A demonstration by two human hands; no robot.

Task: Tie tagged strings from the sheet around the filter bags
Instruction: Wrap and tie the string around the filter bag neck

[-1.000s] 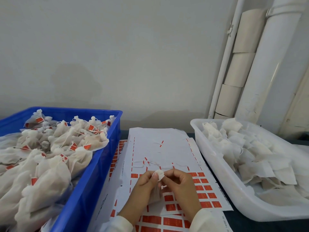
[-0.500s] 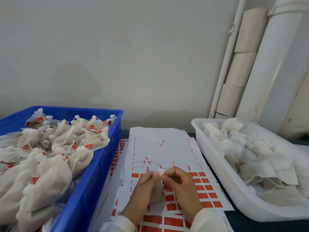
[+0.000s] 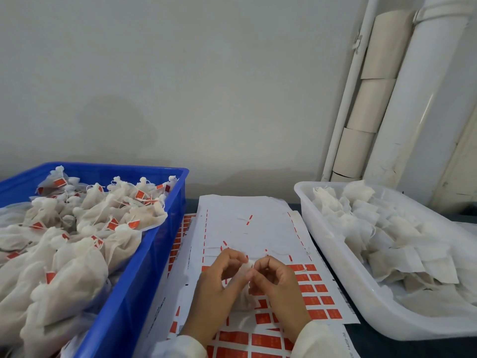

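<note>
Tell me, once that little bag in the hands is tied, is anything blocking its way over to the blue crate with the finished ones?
Nothing visible blocks it. Both the left hand and right hand hold the bag above the sheet. The blue crate sits right beside the sheet on the left, open-topped, with only its rim to clear; it is already heaped with tied bags.

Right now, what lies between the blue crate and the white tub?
In the head view, the tag sheet lies between the blue crate and white tub, with both hands tying a filter bag over it.

blue glossy plastic crate [image 3: 144, 257] | translucent white smooth plastic tub [image 3: 343, 275] | matt white paper sheet [image 3: 247, 228] | gauzy white cloth filter bags [image 3: 77, 262]
</note>
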